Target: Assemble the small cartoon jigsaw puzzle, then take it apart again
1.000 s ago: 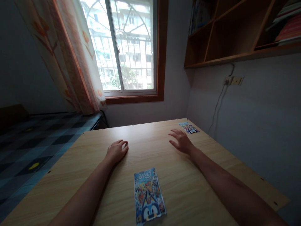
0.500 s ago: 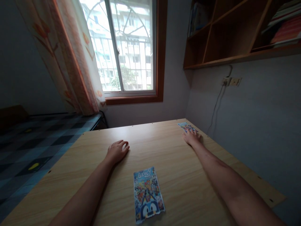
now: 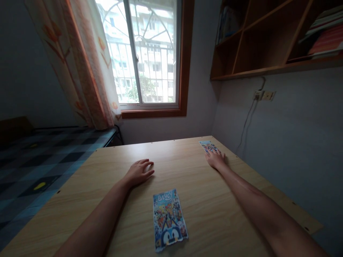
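My right hand [image 3: 215,159] lies with spread fingers on the near part of a colourful printed packet [image 3: 207,145] by the table's far right corner, hiding some of it. On the left half of the tabletop rests my left hand [image 3: 139,172], thumb and fingers apart, holding nothing. Nearer to me, between my forearms, a second packet [image 3: 170,221] lies flat with its print up. It is blue, reads "Bluey", carries many small cartoon figures and a large blue dog face, and has a ragged lower edge. Neither hand touches this one.
Both packets lie on a light wooden table [image 3: 171,164]. To the left stands a bed with a checked cover [image 3: 80,142], below a flowered curtain [image 3: 72,71] and a window [image 3: 150,64]. A wooden shelf [image 3: 262,46] and a socket [image 3: 264,95] are on the right wall.
My right hand and the packet under it have slid slightly left and towards me. My left hand has moved a little to the right, and its fingers have spread wider.
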Demonstrator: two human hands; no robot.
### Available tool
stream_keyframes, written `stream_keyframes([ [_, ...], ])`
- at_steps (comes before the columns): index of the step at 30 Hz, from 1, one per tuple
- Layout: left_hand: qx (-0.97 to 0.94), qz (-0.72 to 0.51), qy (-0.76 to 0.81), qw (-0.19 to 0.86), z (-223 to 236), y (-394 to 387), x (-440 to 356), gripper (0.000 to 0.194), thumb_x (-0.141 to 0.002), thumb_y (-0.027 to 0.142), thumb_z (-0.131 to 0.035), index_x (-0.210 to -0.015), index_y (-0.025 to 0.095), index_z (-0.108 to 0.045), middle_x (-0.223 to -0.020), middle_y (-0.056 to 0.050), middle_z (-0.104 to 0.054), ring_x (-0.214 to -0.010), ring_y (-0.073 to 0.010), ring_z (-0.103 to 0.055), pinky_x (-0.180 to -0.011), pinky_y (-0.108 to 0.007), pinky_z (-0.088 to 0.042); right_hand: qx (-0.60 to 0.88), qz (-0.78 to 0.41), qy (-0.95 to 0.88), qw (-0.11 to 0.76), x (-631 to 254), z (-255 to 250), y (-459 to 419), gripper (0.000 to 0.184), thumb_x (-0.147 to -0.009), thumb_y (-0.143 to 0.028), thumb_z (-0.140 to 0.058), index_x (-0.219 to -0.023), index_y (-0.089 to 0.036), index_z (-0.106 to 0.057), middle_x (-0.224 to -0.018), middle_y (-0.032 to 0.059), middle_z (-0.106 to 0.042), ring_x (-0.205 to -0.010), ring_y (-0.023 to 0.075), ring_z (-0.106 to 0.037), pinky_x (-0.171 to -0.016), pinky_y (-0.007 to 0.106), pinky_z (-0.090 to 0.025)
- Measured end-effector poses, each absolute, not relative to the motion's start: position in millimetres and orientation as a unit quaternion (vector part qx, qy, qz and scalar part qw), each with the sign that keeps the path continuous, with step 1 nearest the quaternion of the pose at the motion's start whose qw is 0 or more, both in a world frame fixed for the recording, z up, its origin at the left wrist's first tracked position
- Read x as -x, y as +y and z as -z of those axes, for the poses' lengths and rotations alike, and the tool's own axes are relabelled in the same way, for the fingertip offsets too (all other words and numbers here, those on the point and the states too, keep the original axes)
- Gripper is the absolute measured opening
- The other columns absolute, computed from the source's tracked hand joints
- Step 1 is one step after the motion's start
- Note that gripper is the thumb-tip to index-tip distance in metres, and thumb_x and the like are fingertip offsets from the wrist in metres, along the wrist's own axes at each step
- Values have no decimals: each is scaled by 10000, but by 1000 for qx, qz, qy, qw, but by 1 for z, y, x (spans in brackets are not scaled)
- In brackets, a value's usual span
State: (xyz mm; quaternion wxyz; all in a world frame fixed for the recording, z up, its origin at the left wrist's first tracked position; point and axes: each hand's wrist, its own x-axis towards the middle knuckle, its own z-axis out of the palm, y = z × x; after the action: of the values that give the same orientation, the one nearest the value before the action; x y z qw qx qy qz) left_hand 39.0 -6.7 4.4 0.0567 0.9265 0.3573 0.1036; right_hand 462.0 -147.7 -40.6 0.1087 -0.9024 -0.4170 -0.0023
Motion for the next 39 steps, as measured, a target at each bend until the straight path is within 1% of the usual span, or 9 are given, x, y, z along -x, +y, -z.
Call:
stream_keyframes([
  [8,-928,-83,362,44,-5,-8,-40,682,-879,613,-467,-1418,210,-582,-1511,-120,-511,-1404,-314,-443,-1177,-437,-312,838,-8,-534,112,-379,31,-163,589,-1016,-510,-287,-1552,-290,-392,-1636,95,-321,-1497,329,-272,-1179,553,-186],
  [14,-927,-85,364,45,-6,-11,-40,669,-875,616,-482,-1402,220,-594,-1515,-120,-506,-1404,-319,-442,-1177,-450,-310,730,-73,-651,195,-300,25,-184,593,-1023,-501,-302,-1587,-321,-291,-1639,80,-319,-1508,286,-273,-1196,559,-169],
  [18,-928,-89,358,49,-5,-12,-40,663,-874,611,-484,-1396,218,-596,-1514,-117,-509,-1409,-313,-435,-1178,-439,-304,720,-91,-647,236,-301,22,-179,581,-1029,-466,-292,-1591,-319,-279,-1646,59,-304,-1523,267,-247,-1210,570,-146],
  [21,-929,-92,355,56,-7,-15,-39,654,-864,600,-498,-1380,212,-605,-1506,-127,-512,-1403,-315,-433,-1169,-439,-305,759,-73,-609,216,-324,21,-163,595,-1023,-456,-300,-1583,-257,-316,-1647,87,-292,-1531,290,-220,-1209,597,-120],
  [23,-930,-113,342,72,-11,-16,-40,595,-852,586,-519,-1286,204,-662,-1422,-134,-583,-1318,-311,-505,-1114,-422,-360,782,-72,-588,194,-339,22,-150,610,-1023,-465,-282,-1581,-221,-323,-1648,95,-284,-1530,296,-218,-1208,608,-113],
  [26,-919,-157,335,135,-24,-20,-43,484,-863,602,-489,-920,175,-710,-953,-83,-714,-893,-225,-624,-823,-323,-475,803,-68,-567,169,-352,23,-132,649,-1013,-522,-284,-1577,-206,-331,-1643,99,-297,-1525,307,-225,-1205,616,-111],
  [29,-910,-164,321,203,-43,-30,-54,528,-850,667,-490,-657,179,-549,-605,25,-507,-599,-126,-442,-590,-255,-360,817,-61,-555,147,-355,24,-117,709,-991,-598,-301,-1575,-197,-333,-1640,113,-302,-1524,316,-218,-1202,614,-109],
  [32,-929,-63,276,238,-57,-48,-68,526,-788,656,-607,-595,187,-468,-557,58,-403,-558,-102,-341,-544,-255,-283,822,-59,-552,127,-355,25,-109,729,-981,-642,-292,-1565,-211,-356,-1646,114,-288,-1528,312,-206,-1200,611,-102],
  [39,-930,164,278,174,-55,-75,-85,361,-661,509,-747,-609,189,-586,-585,35,-538,-567,-135,-449,-556,-281,-338,792,-64,-599,102,-354,24,-114,726,-975,-681,-270,-1571,-273,-342,-1666,97,-238,-1546,311,-137,-1193,629,-39],
])
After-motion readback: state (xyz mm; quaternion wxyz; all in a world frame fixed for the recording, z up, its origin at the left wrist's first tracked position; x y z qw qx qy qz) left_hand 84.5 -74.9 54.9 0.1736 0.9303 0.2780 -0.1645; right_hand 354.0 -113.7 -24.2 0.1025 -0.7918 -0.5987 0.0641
